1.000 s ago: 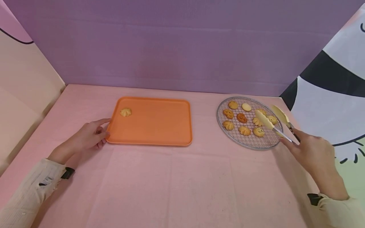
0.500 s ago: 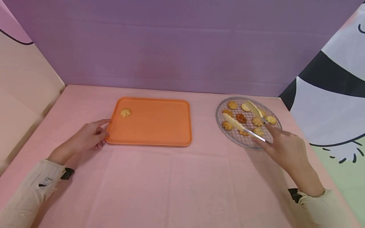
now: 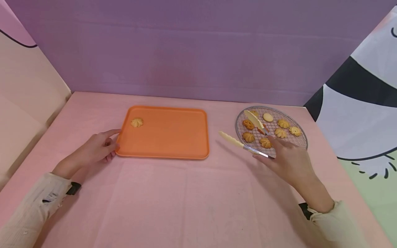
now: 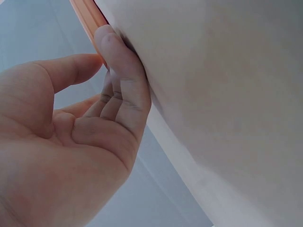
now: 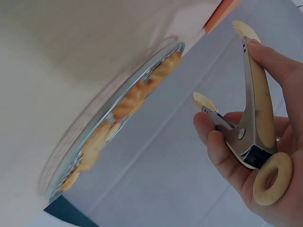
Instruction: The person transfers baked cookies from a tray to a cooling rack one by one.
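On the left, my left hand holds the near left edge of an orange tray; in the left wrist view its thumb and fingers meet the rim. One ridged round cookie lies in the tray's far left. My right hand grips a pair of tongs with cream tips. Its arms are spread, with nothing between them. One tip is over a round mesh rack of several cookies, the other over the table left of it. A pretzel cookie lies near the rack's left side; my right hand hides the near right part.
Pink cloth covers the table. A purple wall rises behind it, with a pale panel on the left and a panda-like print on the right.
My right hand has carried the spread tongs leftward from the rack's right edge to its left side. My left hand, the tray and its cookie stay where they were.
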Tool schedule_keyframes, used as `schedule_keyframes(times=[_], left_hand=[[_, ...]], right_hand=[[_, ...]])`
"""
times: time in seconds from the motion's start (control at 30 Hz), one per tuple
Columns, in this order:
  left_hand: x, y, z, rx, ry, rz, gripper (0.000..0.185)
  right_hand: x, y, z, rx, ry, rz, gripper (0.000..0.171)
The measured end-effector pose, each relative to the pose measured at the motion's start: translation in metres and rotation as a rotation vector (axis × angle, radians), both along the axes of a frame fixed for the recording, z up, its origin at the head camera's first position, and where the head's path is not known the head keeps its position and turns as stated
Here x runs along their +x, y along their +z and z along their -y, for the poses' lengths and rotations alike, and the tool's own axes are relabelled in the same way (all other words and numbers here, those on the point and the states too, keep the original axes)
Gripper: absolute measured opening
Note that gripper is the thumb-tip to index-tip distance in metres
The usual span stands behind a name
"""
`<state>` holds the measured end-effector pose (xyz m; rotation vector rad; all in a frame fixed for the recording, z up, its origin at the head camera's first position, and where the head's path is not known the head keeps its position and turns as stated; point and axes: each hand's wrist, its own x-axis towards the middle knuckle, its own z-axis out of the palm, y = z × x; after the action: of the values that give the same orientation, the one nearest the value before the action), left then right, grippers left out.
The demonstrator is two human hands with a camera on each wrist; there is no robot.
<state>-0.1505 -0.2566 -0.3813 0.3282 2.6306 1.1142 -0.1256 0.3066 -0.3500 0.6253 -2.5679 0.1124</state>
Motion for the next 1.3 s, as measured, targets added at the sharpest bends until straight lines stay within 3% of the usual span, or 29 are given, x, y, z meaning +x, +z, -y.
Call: schedule_keyframes(times=[0.37, 0.47, 0.93, 1.3], left_hand=[[0.000, 0.000, 0.000, -0.004, -0.006, -0.007, 0.063], [0.001, 0.001, 0.001, -0.001, -0.004, -0.004, 0.062], [0.000, -0.002, 0.001, -0.007, -0.020, -0.026, 0.062], [0.000, -0.003, 0.001, 0.002, -0.025, -0.030, 0.062]], right_hand=[[-0.004, -0.007, 0.043, -0.002, 0.137, -0.075, 0.082], [-0.008, -0.007, 0.058, -0.002, 0.169, -0.061, 0.073], [-0.027, -0.008, 0.134, 0.064, 0.283, 0.018, 0.067], [-0.055, -0.013, 0.180, 0.072, 0.253, 0.139, 0.066]])
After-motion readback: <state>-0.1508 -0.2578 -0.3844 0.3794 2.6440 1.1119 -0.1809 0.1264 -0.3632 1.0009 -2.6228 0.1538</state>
